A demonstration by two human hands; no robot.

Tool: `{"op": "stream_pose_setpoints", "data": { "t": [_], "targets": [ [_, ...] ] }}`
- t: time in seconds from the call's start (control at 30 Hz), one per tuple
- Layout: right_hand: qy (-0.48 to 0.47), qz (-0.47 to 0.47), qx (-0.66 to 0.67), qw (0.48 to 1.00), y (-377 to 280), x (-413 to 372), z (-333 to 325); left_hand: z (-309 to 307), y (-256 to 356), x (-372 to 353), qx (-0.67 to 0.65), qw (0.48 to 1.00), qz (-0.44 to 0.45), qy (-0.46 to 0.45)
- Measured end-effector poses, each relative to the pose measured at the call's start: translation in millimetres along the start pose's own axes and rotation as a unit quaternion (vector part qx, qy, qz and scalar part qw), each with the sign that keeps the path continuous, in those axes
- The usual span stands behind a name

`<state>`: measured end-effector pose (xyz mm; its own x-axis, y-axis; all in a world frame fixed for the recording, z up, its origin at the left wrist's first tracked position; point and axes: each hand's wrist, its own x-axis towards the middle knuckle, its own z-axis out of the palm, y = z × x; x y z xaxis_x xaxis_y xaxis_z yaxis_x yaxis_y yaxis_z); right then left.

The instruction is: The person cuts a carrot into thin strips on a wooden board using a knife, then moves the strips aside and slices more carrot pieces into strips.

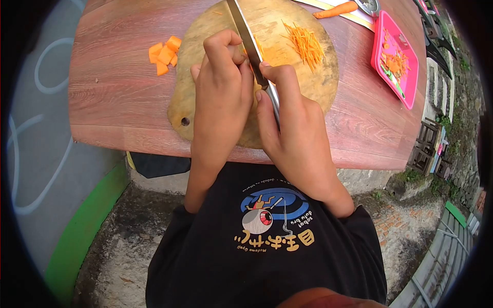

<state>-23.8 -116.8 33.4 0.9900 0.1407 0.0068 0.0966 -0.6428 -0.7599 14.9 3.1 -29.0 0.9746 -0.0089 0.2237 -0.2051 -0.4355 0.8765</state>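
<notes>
My right hand [294, 115] is wrapped round the metal handle of a knife [250, 43], its thumb and forefinger near the base of the blade. The blade points away from me over a round wooden cutting board [205, 105]. Close against the blade's left side, my left hand [224, 77] is closed with curled fingers; what lies beneath them is hidden. A little cut carrot shows just right of the blade. Thin carrot strips [306, 45] form a pile on the board's right part. Left of the board, several carrot chunks [164, 54] lie on the table.
The wooden table [118, 102] has a curved near edge. At its right stands a pink tray [409, 92] with carrot scraps and a green-handled peeler [393, 82]. A whole carrot [336, 10] lies at the back right, near a metal bowl [368, 6], partly cut off.
</notes>
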Motion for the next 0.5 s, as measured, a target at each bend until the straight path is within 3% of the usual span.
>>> {"op": "stream_pose_setpoints", "data": {
  "t": [0.5],
  "targets": [
    [0.003,-0.007,-0.039,0.999,4,8,12,-2,-2,1,0.000,1.000,-0.007,-0.005]
  ]
}}
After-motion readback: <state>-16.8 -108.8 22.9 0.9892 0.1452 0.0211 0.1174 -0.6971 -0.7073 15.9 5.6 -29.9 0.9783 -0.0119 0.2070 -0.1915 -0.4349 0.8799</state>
